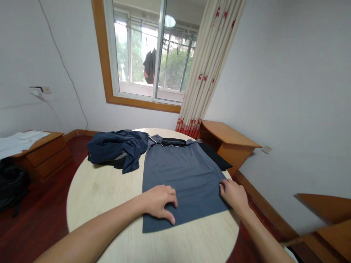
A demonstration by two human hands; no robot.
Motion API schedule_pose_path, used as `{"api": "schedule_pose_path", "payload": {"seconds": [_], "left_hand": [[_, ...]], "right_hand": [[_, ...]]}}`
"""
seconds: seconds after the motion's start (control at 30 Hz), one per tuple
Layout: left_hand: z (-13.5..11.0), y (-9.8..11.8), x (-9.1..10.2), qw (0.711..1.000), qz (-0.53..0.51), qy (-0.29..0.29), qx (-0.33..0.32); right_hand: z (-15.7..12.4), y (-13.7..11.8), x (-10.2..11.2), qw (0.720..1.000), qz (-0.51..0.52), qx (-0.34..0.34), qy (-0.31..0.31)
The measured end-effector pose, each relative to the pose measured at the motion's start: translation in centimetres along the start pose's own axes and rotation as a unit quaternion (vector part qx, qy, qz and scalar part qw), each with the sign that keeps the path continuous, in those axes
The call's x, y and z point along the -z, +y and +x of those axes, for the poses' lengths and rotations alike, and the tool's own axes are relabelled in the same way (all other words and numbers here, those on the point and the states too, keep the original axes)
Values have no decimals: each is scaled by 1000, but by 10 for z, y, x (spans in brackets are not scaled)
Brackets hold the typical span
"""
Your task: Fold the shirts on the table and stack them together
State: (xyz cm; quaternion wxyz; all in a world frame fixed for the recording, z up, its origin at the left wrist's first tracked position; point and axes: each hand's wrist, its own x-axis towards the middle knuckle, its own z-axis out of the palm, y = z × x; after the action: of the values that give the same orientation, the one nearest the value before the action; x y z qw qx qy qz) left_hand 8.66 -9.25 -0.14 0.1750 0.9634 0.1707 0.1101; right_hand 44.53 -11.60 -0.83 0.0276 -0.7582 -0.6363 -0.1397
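A grey shirt (178,171) lies flat on the round light wooden table (104,190), folded to a long rectangle with its collar at the far side. My left hand (159,201) rests on the shirt's near left part, fingers curled down onto the cloth. My right hand (234,193) presses on the shirt's near right edge with its fingers bent onto the fabric; whether it pinches the edge I cannot make out.
A heap of dark blue clothes (116,148) sits at the table's far left. A black garment (216,155) lies at the far right beside the shirt. Wooden cabinets (227,140) stand to the right and left (44,149), under a window with a curtain (208,69).
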Motion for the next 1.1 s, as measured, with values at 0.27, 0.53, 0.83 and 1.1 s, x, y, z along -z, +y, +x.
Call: {"api": "schedule_pose_path", "payload": {"seconds": [0.27,0.53,0.83,1.1], "left_hand": [[4,17,-3,998,-8,-69,-6],[-9,-8,10,954,-271,-114,51],[-17,-77,10,962,15,66,265],[-12,-86,26,936,85,90,330]], "right_hand": [[34,-66,32,988,115,100,-5],[65,-147,45,959,179,213,-51],[105,-174,-18,948,256,190,-17],[109,-133,-47,947,273,169,-25]]}}
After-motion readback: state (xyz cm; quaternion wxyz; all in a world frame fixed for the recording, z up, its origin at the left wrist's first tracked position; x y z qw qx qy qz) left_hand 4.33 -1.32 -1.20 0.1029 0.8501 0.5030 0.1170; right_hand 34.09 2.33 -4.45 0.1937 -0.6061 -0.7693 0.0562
